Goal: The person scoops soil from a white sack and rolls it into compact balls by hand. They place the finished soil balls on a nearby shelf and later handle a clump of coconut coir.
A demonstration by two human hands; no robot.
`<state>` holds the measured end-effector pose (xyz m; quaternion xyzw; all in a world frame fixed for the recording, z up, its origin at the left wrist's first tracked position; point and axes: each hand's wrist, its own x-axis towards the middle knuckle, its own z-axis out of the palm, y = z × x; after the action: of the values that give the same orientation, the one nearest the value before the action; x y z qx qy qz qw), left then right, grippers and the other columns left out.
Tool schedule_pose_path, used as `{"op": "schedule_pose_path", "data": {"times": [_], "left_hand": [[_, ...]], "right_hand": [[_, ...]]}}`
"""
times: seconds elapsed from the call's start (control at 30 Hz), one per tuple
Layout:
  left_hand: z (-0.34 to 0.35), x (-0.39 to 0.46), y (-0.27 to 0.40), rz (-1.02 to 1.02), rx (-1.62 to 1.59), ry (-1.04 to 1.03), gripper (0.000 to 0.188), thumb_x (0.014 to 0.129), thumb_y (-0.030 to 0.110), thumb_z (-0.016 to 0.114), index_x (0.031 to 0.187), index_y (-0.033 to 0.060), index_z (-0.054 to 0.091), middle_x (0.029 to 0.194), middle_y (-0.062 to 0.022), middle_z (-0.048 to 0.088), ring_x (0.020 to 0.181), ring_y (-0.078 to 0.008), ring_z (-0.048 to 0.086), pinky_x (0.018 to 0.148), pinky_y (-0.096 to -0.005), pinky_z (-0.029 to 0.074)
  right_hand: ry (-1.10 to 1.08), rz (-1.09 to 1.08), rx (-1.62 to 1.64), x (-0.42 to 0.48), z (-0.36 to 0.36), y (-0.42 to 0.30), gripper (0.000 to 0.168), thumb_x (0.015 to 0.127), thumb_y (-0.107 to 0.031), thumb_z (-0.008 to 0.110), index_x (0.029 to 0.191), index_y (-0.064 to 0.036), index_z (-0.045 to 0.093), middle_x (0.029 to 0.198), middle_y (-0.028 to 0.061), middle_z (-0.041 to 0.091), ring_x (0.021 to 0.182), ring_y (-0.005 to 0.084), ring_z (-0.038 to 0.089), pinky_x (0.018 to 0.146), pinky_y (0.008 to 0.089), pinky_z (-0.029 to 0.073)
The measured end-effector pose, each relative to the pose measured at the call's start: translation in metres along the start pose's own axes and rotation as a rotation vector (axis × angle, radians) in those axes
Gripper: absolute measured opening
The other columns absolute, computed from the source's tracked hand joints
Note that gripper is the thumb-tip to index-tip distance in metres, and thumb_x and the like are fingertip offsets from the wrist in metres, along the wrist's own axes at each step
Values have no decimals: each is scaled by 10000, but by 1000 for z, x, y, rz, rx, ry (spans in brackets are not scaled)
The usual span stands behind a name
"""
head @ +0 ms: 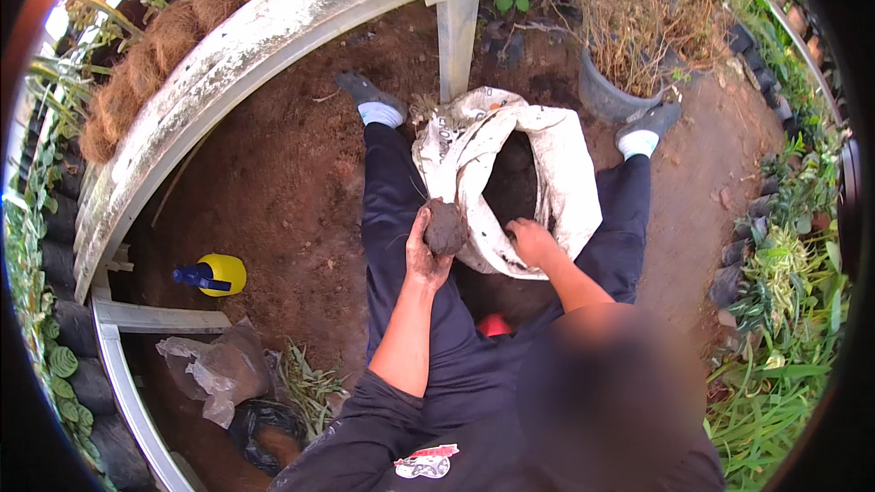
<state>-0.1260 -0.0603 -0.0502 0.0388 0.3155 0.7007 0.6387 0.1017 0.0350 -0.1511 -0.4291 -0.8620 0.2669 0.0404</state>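
A round, dark ball of soil point(446, 227) rests in my left hand point(425, 253), its fingers curled around the underside and dirt on the skin. The white woven sack point(571, 184) stands between my legs with its rim rolled down. Dark soil point(513, 174) shows inside its opening. My right hand point(533, 240) reaches over the near rim into the sack, and its fingertips are partly hidden against the soil. Whether those fingers hold anything cannot be made out.
A bench's curved, weathered edge point(273, 10) arches ahead, bearing several brown fibre balls point(171, 34). Its support leg point(456, 41) stands behind the sack. A grey pot point(612, 92) of dried plants sits near my right foot. Leftward are a yellow spray bottle point(229, 275) and a plastic bag point(229, 362).
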Motion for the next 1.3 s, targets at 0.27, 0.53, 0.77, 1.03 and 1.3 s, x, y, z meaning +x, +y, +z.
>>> {"op": "schedule_pose_path", "data": {"times": [0.27, 0.53, 0.77, 1.03, 1.3], "left_hand": [[2, -6, -1, -188, -96, -224, 515, 972, 472, 583, 1343, 115, 555, 1187, -163, 650, 1051, -320, 658, 916, -481, 547], [4, -3, 1, -165, -79, -281, 637, 983, 517, 551, 1505, 173, 428, 1189, -157, 646, 1056, -307, 658, 896, -456, 544], [-5, 4, -1, -145, -135, -227, 524, 997, 463, 533, 1415, 146, 536, 1184, -128, 666, 1066, -279, 665, 903, -463, 552], [0, 11, -3, -161, -121, -136, 510, 997, 448, 525, 1368, 99, 552, 1187, -143, 660, 1070, -302, 655, 920, -458, 536], [-1, 16, -8, -184, -97, -105, 435, 998, 411, 534, 1295, 101, 606, 1172, -125, 678, 1070, -304, 669, 952, -479, 544]], "right_hand": [[103, -61, -200, -13, -14, -9, 699, 795, -131, 669, 1462, -156, 461, 1371, 265, 505, 1305, 449, 484, 1086, 533, 424], [-99, 62, -307, -4, 1, -16, 359, 834, -69, 577, 1184, -62, 657, 1088, 237, 661, 1011, 425, 678, 891, 492, 559], [100, 202, 56, -5, -17, -15, 256, 805, -78, 710, 1050, -4, 707, 967, 267, 717, 1007, 413, 689, 901, 461, 549], [137, 435, 1586, -12, -136, -30, 360, 966, -212, 690, 1287, -77, 600, 1136, 77, 693, 978, 239, 698, 842, 406, 573], [363, 410, 1790, -38, -83, -40, 260, 983, -68, 636, 1206, 45, 567, 1122, 117, 655, 1012, 248, 663, 959, 414, 578]]}}
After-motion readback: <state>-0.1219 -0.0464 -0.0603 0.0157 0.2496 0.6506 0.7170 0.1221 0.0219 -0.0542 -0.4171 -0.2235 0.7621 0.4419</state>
